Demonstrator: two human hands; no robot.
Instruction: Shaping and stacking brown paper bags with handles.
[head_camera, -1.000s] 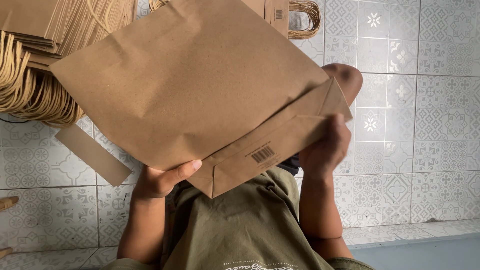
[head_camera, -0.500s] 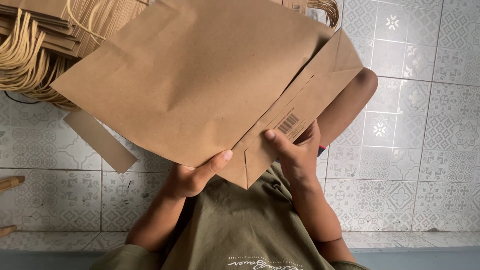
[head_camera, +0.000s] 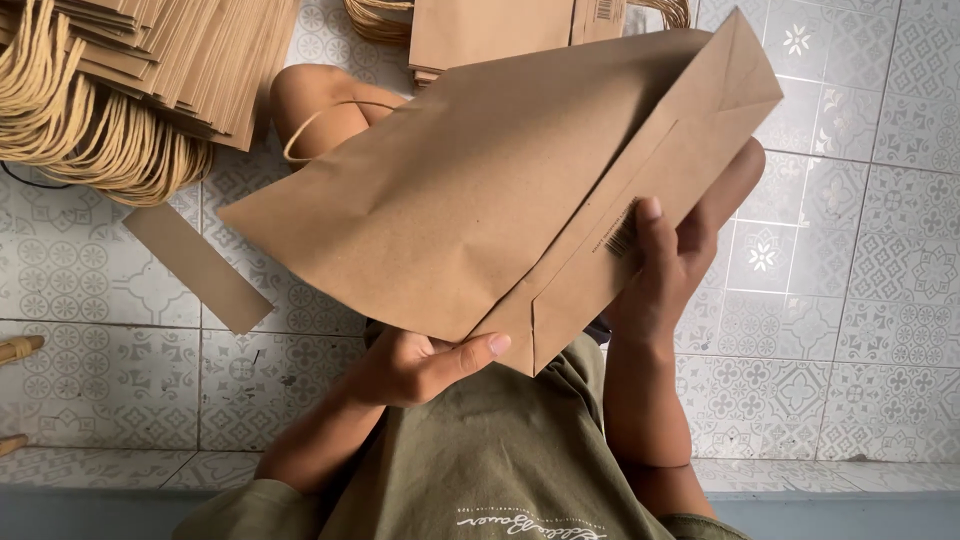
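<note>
Left hand (head_camera: 420, 365) and right hand (head_camera: 660, 275) both gripping flat brown paper bag (head_camera: 480, 200), right fingers apparently hidden behind it

Plain kraft-brown paper bag (head_camera: 480, 200), black barcode on its fold. Floor tiles (head_camera: 880, 300) pale grey-white with ornate floral patterning. Tan twine handles (head_camera: 90, 140) far left. Olive-green shirt (head_camera: 490, 460), white lettering.

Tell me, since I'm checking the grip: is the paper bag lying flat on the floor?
No, the paper bag is held up off the tiles by the left hand and right hand.
</note>
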